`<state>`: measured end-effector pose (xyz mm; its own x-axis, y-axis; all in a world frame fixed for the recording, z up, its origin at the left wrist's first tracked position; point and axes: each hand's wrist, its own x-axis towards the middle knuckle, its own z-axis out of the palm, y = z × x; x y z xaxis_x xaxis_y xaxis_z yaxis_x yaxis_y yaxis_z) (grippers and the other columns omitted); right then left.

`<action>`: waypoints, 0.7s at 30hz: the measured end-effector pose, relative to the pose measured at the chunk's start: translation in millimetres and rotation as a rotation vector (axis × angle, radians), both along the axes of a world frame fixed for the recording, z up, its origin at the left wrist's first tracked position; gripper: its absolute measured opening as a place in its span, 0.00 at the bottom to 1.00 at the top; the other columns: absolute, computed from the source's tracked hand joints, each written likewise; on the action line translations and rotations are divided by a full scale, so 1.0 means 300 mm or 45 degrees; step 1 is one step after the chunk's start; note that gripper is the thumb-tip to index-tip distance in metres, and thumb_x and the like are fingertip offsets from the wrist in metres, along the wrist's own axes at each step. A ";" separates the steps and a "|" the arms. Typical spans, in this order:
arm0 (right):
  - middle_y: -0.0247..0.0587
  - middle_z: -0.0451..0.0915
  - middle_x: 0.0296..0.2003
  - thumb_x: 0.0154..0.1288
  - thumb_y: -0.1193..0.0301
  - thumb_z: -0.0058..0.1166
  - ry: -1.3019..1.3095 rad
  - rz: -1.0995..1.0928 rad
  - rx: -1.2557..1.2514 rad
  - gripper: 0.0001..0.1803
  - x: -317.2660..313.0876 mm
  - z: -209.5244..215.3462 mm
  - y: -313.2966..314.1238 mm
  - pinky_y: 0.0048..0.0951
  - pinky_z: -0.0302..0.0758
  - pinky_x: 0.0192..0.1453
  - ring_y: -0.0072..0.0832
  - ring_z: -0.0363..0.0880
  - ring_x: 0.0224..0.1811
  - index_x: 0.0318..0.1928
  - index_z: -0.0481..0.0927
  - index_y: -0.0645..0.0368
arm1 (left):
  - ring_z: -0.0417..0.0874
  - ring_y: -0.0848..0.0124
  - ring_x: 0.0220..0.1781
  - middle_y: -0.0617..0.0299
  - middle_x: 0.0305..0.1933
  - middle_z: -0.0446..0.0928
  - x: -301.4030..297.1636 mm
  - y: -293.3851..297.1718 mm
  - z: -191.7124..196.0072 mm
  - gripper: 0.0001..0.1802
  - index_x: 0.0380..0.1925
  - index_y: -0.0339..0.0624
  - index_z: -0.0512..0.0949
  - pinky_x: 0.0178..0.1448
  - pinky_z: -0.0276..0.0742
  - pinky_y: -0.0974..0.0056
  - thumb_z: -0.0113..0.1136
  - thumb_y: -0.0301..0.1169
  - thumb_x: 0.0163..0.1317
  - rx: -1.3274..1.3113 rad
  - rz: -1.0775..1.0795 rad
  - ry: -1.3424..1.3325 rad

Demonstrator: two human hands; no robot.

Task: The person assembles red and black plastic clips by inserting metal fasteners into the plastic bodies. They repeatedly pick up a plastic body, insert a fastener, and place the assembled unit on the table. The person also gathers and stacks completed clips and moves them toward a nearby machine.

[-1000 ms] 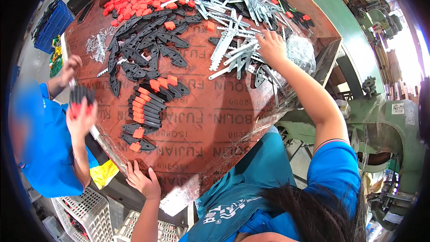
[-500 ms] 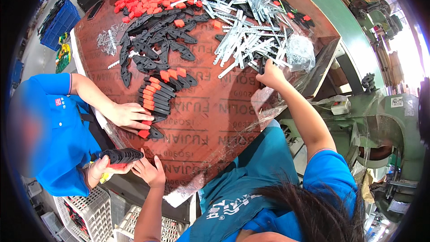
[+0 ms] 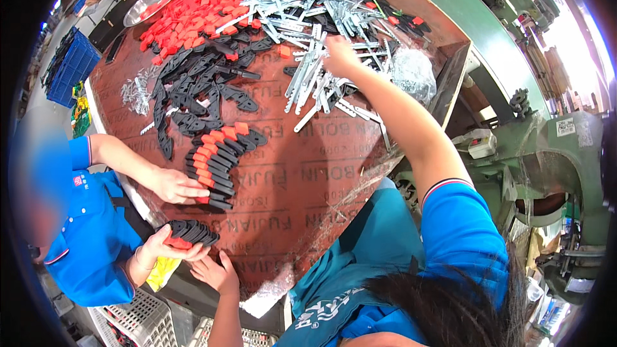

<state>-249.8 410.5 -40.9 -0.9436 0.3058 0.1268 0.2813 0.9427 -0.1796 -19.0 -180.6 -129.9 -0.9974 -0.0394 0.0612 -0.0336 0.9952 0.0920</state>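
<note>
Since the earlier frame, right hand (image 3: pixel 339 56) had moved up the board from the near right edge into the heap of silver metal strips (image 3: pixel 315 83), arm stretched far forward, elbow nearly straight, blue sleeve at the shoulder. Fingers were curled down onto the strips; whether they had closed on one could not be told, the back of the hand hid the grip. Left hand (image 3: pixel 218 274) sat low at the near edge of the brown board (image 3: pixel 283 180), palm down, fingers spread loose, gripping nothing, just beside the co-worker's handful. Hands were well apart, left near the body, right far out. Co-worker in a blue shirt (image 3: pixel 90 238) stood at the left: one co-worker hand (image 3: pixel 177 186) pressed on the near end of the row of black-and-red assembled pieces (image 3: pixel 215 170), which had been lower on the board before; the other co-worker hand (image 3: pixel 157 247) clutched a stack of black pieces (image 3: pixel 191 232). Loose black plastic pieces (image 3: pixel 199 83) lay mid-board, red caps (image 3: pixel 193 16) heaped at the far side, a metal bowl (image 3: pixel 151 9) beyond them, a clear plastic bag (image 3: pixel 411 74) right of the strips. Blue crate (image 3: pixel 71 67) sat off the left edge, green machine (image 3: pixel 553 154) at right.
</note>
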 end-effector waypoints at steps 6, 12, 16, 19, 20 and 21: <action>0.50 0.82 0.49 0.64 0.72 0.53 -0.425 -0.350 0.191 0.17 0.046 0.086 0.425 0.41 0.75 0.63 0.44 0.79 0.57 0.52 0.84 0.44 | 0.59 0.30 0.71 0.30 0.70 0.60 0.102 -0.086 -0.060 0.33 0.63 0.30 0.66 0.72 0.49 0.28 0.55 0.44 0.67 -0.078 -0.177 0.245; 0.45 0.72 0.63 0.49 0.80 0.60 -0.637 0.086 0.431 0.43 0.087 0.029 0.692 0.43 0.70 0.69 0.48 0.70 0.66 0.69 0.68 0.42 | 0.56 0.38 0.73 0.35 0.72 0.57 0.052 -0.057 -0.001 0.41 0.70 0.28 0.57 0.74 0.48 0.37 0.49 0.49 0.66 -0.032 -0.126 0.077; 0.48 0.78 0.57 0.48 0.72 0.66 -0.673 0.201 0.361 0.40 0.084 0.049 0.653 0.43 0.73 0.63 0.46 0.75 0.61 0.66 0.69 0.50 | 0.59 0.40 0.72 0.37 0.70 0.60 0.026 -0.006 0.063 0.39 0.67 0.28 0.59 0.73 0.48 0.39 0.46 0.51 0.68 0.082 -0.143 0.095; 0.50 0.79 0.54 0.52 0.66 0.68 -0.600 0.248 0.656 0.39 0.106 0.069 0.626 0.45 0.73 0.63 0.47 0.77 0.60 0.66 0.69 0.49 | 0.59 0.42 0.73 0.39 0.71 0.61 0.031 -0.014 0.057 0.35 0.67 0.30 0.61 0.74 0.48 0.38 0.50 0.45 0.68 0.035 -0.167 0.093; 0.50 0.79 0.54 0.54 0.66 0.67 -0.551 0.265 0.708 0.37 0.114 0.104 0.594 0.45 0.74 0.62 0.46 0.78 0.59 0.66 0.70 0.49 | 0.60 0.43 0.73 0.39 0.70 0.61 0.034 -0.008 0.068 0.34 0.66 0.30 0.62 0.73 0.49 0.37 0.51 0.43 0.68 0.020 -0.162 0.113; 0.50 0.79 0.54 0.56 0.66 0.66 -0.505 0.282 0.766 0.34 0.117 0.143 0.569 0.46 0.75 0.62 0.46 0.79 0.58 0.65 0.71 0.49 | 0.61 0.43 0.72 0.40 0.70 0.62 0.033 0.011 0.078 0.33 0.66 0.31 0.63 0.73 0.51 0.37 0.52 0.42 0.68 0.012 -0.158 0.130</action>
